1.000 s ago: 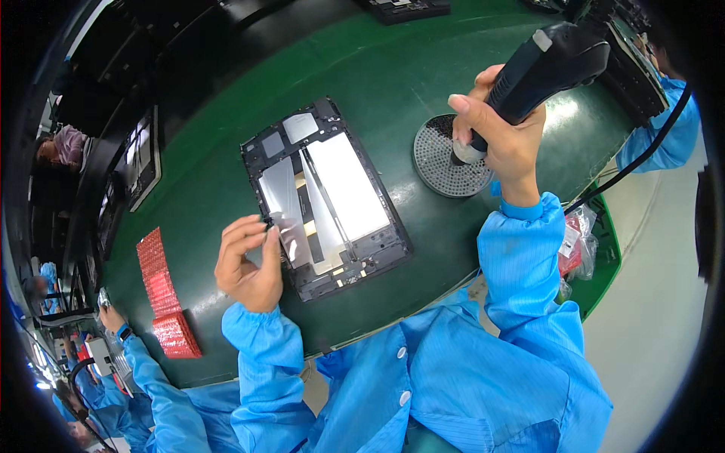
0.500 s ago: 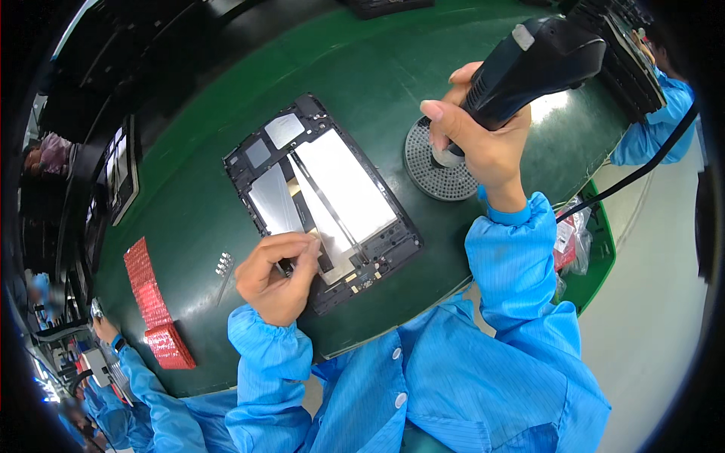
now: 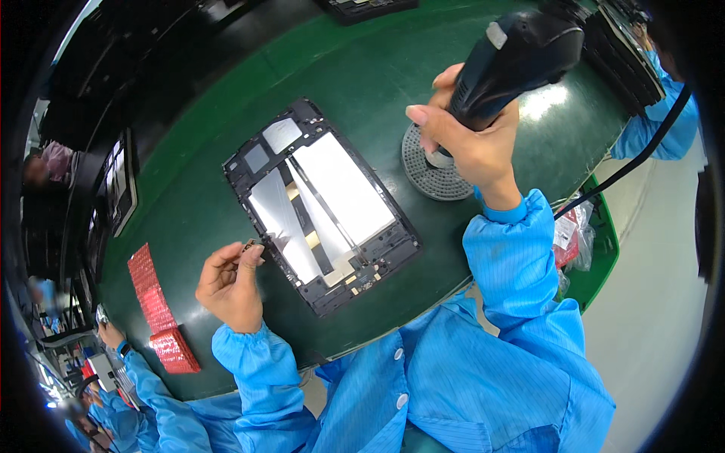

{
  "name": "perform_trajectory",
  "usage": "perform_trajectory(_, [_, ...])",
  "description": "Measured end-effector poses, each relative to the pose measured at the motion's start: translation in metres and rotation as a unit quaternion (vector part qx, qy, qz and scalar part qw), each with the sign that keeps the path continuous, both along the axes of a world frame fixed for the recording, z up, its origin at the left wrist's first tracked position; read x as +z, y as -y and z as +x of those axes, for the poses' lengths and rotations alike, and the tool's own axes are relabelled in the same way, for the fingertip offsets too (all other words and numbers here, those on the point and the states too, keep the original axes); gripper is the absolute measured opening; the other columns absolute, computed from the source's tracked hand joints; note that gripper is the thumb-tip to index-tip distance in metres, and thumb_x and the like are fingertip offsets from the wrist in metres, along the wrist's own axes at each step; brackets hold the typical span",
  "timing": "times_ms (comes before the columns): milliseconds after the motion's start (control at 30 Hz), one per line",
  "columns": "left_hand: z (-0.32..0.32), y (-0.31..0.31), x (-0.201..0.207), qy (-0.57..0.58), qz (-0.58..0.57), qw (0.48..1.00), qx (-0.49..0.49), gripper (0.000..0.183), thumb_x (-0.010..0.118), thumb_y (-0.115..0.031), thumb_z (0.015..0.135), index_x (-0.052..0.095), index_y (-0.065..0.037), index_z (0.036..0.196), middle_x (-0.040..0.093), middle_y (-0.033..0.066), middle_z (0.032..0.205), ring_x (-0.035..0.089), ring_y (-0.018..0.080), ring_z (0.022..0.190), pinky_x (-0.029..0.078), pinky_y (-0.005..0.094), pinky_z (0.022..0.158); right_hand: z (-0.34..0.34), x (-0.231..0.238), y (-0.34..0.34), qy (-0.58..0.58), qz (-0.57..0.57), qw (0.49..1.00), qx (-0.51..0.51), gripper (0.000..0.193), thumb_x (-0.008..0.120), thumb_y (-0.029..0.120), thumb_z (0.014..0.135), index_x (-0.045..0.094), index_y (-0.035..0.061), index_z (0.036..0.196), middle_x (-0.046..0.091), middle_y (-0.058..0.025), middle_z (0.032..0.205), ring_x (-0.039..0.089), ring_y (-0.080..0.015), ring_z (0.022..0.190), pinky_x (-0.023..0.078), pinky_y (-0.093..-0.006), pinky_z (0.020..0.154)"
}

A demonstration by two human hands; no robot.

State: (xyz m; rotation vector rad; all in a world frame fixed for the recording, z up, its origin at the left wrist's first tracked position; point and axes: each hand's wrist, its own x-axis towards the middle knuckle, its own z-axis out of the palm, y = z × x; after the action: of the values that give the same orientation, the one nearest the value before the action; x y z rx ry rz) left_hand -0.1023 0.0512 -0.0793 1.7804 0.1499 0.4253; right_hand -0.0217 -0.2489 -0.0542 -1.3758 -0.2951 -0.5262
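An opened tablet lies face down on the green mat, its black frame showing silvery plates and a flat cable. My left hand hovers at the tablet's near left edge and pinches a tiny dark part between thumb and forefinger. My right hand grips a dark electric screwdriver, its tip down on a round grey perforated screw tray just right of the tablet. A black cord runs from the tool to the right.
Two red strips lie on the mat at the left. Dark trays line the far left edge and another stands at the back right. A plastic bag hangs at the mat's right edge. Another person's blue sleeve shows at lower left.
The view has shifted closer. My left hand has lifted off the tablet's near left corner and drawn back a little with the small part. My right hand stays with the screwdriver on the screw tray.
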Motion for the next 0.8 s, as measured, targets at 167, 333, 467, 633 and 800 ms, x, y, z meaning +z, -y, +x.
perform_trajectory(167, [-0.001, -0.022, 0.001, -0.043, -0.019, 0.997, -0.055, 0.010, 0.065, 0.007, 0.080, 0.064, 0.008, 0.089, 0.064, 0.0130, 0.086, 0.063, 0.0165, 0.070, 0.052, 0.0246, 0.064, -0.009, 0.005, -0.002, -0.026, -0.017, 0.999, -0.033, 0.030, 0.072, -0.002, 0.075, 0.057, 0.0013, 0.100, 0.058, -0.0009, 0.062, 0.053, -0.0078, 0.050, 0.040, -0.0230, 0.046])
perform_trajectory(333, [0.008, -0.026, 0.002, -0.111, -0.094, 0.987, -0.065, 0.011, 0.066, 0.002, 0.081, 0.065, 0.008, 0.091, 0.066, 0.0100, 0.083, 0.062, 0.0137, 0.067, 0.051, 0.0228, 0.062, -0.014, 0.029, -0.010, 0.043, 0.023, 0.999, 0.003, 0.033, 0.067, -0.005, 0.076, 0.050, -0.0025, 0.105, 0.057, -0.0059, 0.060, 0.055, -0.0132, 0.050, 0.044, -0.0248, 0.052])
perform_trajectory(467, [0.019, -0.022, -0.001, -0.126, -0.122, 0.978, -0.114, 0.011, 0.067, -0.001, 0.082, 0.064, 0.007, 0.089, 0.066, 0.0076, 0.078, 0.061, 0.0105, 0.065, 0.050, 0.0215, 0.059, -0.011, 0.043, -0.048, 0.042, 0.019, 0.997, 0.055, 0.033, 0.067, -0.004, 0.076, 0.050, -0.0023, 0.104, 0.057, -0.0063, 0.060, 0.055, -0.0141, 0.049, 0.044, -0.0252, 0.052])
perform_trajectory(633, [0.043, -0.016, -0.011, -0.094, -0.068, 0.986, -0.121, 0.012, 0.068, -0.005, 0.082, 0.066, 0.005, 0.089, 0.066, 0.0069, 0.076, 0.060, 0.0087, 0.063, 0.049, 0.0210, 0.057, -0.003, 0.052, -0.097, 0.068, -0.007, 0.987, 0.148, 0.033, 0.070, -0.004, 0.076, 0.053, -0.0025, 0.104, 0.060, -0.0045, 0.062, 0.057, -0.0096, 0.051, 0.042, -0.0207, 0.050])
perform_trajectory(800, [0.053, -0.013, -0.020, -0.040, 0.019, 0.996, -0.079, 0.010, 0.070, -0.005, 0.079, 0.067, 0.003, 0.084, 0.065, 0.0076, 0.075, 0.060, 0.0089, 0.063, 0.049, 0.0234, 0.058, 0.004, 0.057, -0.143, 0.057, -0.001, 0.980, 0.190, 0.030, 0.071, -0.005, 0.075, 0.054, -0.0045, 0.099, 0.060, -0.0036, 0.061, 0.057, -0.0086, 0.050, 0.042, -0.0204, 0.047])
